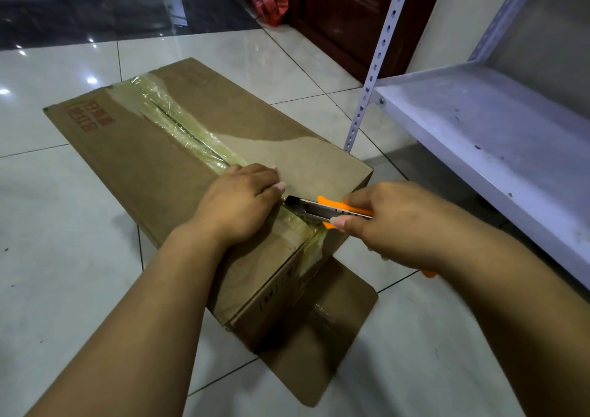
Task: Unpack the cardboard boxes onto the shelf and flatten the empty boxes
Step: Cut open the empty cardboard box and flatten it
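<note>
Tiled floor (79, 241) carries taped cardboard box (153, 161); grey metal shelf (479, 129) beside. Left hand (238, 206) flat on lid, fingers relaxed; right hand (399, 222) grips orange utility knife (322, 211), blade tip hidden.

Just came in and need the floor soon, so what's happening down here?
A person is cutting open a taped cardboard box on the tiled floor. The right hand grips an orange utility knife, its tip at the tape seam near the box's near end. The left hand presses flat on the top. The flaps are still closed, and the grey metal shelf alongside shows nothing on it.
</note>
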### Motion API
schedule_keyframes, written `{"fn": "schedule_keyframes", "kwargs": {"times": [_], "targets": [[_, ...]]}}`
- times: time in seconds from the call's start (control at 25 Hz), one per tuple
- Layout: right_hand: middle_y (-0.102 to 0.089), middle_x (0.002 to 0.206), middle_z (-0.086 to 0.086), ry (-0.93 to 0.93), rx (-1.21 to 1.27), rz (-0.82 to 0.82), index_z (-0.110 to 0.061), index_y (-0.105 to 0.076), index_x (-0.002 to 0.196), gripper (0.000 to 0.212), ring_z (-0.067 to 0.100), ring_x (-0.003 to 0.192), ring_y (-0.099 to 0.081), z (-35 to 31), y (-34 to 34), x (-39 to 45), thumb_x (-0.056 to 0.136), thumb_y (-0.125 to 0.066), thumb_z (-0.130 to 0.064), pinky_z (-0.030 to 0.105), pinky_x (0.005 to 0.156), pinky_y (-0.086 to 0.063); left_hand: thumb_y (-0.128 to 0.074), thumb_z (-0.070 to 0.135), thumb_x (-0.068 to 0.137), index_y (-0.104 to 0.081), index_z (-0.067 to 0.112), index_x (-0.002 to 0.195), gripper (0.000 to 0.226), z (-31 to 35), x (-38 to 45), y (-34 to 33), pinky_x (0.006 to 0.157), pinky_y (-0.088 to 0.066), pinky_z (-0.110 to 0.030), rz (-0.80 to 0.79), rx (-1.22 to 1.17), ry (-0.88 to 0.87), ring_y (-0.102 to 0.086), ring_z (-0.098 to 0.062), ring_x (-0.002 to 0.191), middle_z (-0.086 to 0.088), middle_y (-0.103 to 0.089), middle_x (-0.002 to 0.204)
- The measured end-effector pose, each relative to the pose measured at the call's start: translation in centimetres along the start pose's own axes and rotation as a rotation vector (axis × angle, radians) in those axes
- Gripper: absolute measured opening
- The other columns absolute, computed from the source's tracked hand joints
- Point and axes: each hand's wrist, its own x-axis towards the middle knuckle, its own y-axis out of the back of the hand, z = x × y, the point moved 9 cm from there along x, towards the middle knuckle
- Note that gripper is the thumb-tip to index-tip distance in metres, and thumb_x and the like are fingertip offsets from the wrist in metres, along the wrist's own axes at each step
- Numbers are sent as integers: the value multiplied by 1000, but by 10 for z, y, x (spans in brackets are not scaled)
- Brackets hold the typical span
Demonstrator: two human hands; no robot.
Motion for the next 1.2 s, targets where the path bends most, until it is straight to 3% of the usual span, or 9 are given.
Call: {"fn": "schedule_keyframes", "kwargs": {"times": [0.16, 0.36, 0.6, 0.8, 0.92, 1.08, 1.2], "targets": [[-66, 86, 7, -18, 39, -20, -21, -66, 112, 35, 21, 78, -64, 8, 3, -11, 95, -51, -48, 39, 76, -54, -31, 50, 87, -66, 20, 114, 53, -2, 0, -4, 99, -33, -36, -24, -37, 25, -44, -25, 113, 3, -55, 136], [-65, 84, 0, -7, 134, 46, -27, -64, 115, 36, 16, 76, -62, 15, -11, -10, 95, -47, -51, 43, 78, -56, -49, 39, 96, -65, 20, 97, 25, -2, -2, 0, 102, -33, -39, 20, -39, 59, -40, -23, 115, 6, -55, 136], [-65, 77, -4, -42, 241, 4, -32, -64, 115, 30, 15, 69, -63, 36, -16, -20, 94, -51, -49, 38, 71, -56, -46, 40, 97, -64, 15, 112, 35, 0, -1, 3, 100, -34, -35, 16, -14, 87, -40, -23, 118, 8, -52, 140], [-66, 95, -6, -10, 129, 118, -32, -60, 119, 37, 13, 83, -60, 32, -24, -16, 94, -46, -54, 41, 80, -56, -41, 38, 99, -60, 15, 124, 39, 11, -4, -1, 103, -28, -31, -53, 27, 73, -34, -25, 127, 4, -39, 150], [-65, 82, -5, -21, 235, 80, -28, -63, 116, 35, 13, 74, -61, 37, -29, -18, 94, -48, -52, 41, 76, -56, -41, 37, 100, -58, 17, 128, 38, 12, -9, -2, 104, -23, -27, -76, -31, 90, -29, -23, 133, 6, -33, 153], [-66, 72, -3, -67, 419, 18, -31, -64, 111, 27, 13, 60, -63, 47, -36, -24, 94, -50, -47, 29, 62, -54, -44, 36, 99, -57, 17, 129, 37, 16, -11, -1, 107, -17, -24, -78, -112, 120, -23, -19, 136, 9, -29, 154], [-64, 77, -7, -75, 395, 64, -33, -62, 115, 29, 15, 71, -64, 49, -41, -23, 94, -50, -49, 38, 72, -58, -43, 38, 99, -59, 23, 125, 33, 19, -12, -6, 115, -10, -32, -133, -101, 117, -17, -20, 140, 9, -23, 157]]}}
